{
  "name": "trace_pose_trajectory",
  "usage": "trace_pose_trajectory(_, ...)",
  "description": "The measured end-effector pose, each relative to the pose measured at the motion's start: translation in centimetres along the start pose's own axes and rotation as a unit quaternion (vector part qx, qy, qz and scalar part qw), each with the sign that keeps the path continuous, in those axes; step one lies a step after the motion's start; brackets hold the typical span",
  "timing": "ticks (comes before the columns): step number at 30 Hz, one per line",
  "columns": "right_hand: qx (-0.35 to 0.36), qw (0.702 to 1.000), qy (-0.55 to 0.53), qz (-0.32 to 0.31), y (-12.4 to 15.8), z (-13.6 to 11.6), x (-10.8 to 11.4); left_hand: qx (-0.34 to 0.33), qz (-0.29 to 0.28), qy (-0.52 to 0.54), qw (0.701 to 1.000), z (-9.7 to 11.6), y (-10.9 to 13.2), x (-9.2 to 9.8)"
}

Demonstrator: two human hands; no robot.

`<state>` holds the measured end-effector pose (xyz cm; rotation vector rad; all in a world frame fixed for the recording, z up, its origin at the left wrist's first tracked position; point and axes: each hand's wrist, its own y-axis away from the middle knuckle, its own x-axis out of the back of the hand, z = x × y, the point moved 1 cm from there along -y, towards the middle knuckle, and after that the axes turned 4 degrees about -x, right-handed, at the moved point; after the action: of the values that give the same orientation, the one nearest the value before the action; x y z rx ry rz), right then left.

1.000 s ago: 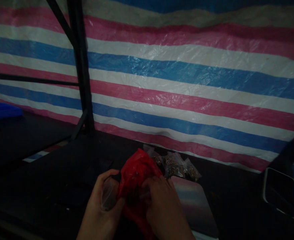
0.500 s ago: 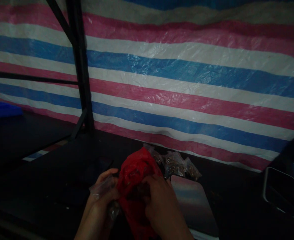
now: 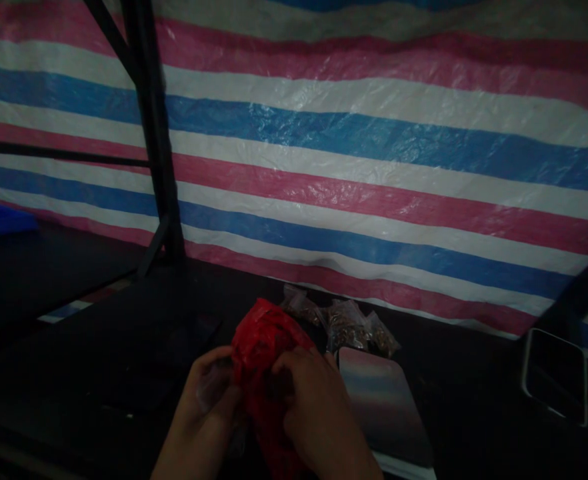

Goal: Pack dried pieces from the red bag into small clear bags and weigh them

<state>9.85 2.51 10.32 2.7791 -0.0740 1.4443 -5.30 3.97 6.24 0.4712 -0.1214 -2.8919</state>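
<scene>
Left hand dropped slightly; both hands' fingers grasp the red bag beside the metal plate's edge

V. dim, underexposed; tarp catches soft sheen, table nr black, hands murky, slight blur.

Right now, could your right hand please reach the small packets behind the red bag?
Probably yes: the right hand is on the red bag, and the packets lie just beyond, unobstructed.

Dark table carries small clear packets, perhaps a scale.
</scene>
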Motion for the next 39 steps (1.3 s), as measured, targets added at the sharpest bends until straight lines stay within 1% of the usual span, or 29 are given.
trace_pose_trajectory(3, -0.004, 1.0, -0.014, 0.0, 0.1, 0.1, 0.0, 0.024, 0.039, 0.028, 0.999, 0.4, 0.2, -0.5)
trace_pose_trajectory(6, -0.007, 1.0, -0.03, 0.005, 0.1, 0.4, 0.0, 0.013, 0.033, 0.016, 0.999, 0.8, 0.1, -0.4)
trace_pose_trajectory(10, -0.02, 0.997, -0.079, -0.001, -0.1, 1.2, -0.2, -0.024, 0.018, -0.027, 0.999, 1.6, -0.2, -0.2)
trace_pose_trajectory(13, -0.019, 0.989, -0.148, -0.019, -0.2, 1.6, -0.1, -0.084, 0.012, -0.055, 0.995, 1.7, -0.3, -0.4)
trace_pose_trajectory(15, -0.008, 0.98, -0.199, -0.018, -0.3, 1.6, 0.4, -0.136, 0.0, -0.085, 0.987, 1.1, -0.6, -0.3)
trace_pose_trajectory(17, 0.006, 0.969, -0.248, -0.015, -0.4, 1.2, 1.2, -0.174, -0.012, -0.126, 0.977, -0.1, -1.0, 0.1)
trace_pose_trajectory(21, 0.027, 0.954, -0.297, -0.029, 0.1, -0.2, 2.5, -0.189, -0.042, -0.223, 0.955, -2.5, -1.9, 1.1)
trace_pose_trajectory(23, 0.034, 0.958, -0.284, -0.029, 0.4, -1.0, 2.6, -0.194, -0.061, -0.258, 0.944, -2.9, -2.0, 1.3)
trace_pose_trajectory(25, 0.053, 0.97, -0.239, -0.017, 0.8, -1.7, 2.4, -0.203, -0.076, -0.276, 0.937, -2.8, -1.9, 1.3)
trace_pose_trajectory(29, 0.085, 0.986, -0.145, -0.007, 1.0, -2.9, 1.8, -0.202, -0.073, -0.287, 0.933, -2.2, -1.5, 1.0)
trace_pose_trajectory(32, 0.099, 0.986, -0.131, -0.027, 0.7, -3.5, 1.8, -0.19, -0.087, -0.28, 0.937, -2.1, -1.4, 0.8)
trace_pose_trajectory(35, 0.127, 0.983, -0.132, -0.033, 0.6, -3.9, 1.9, -0.188, -0.095, -0.276, 0.938, -2.1, -1.5, 0.8)
trace_pose_trajectory(39, 0.155, 0.978, -0.136, -0.014, 0.5, -4.1, 1.9, -0.178, -0.1, -0.263, 0.943, -2.1, -1.6, 0.6)
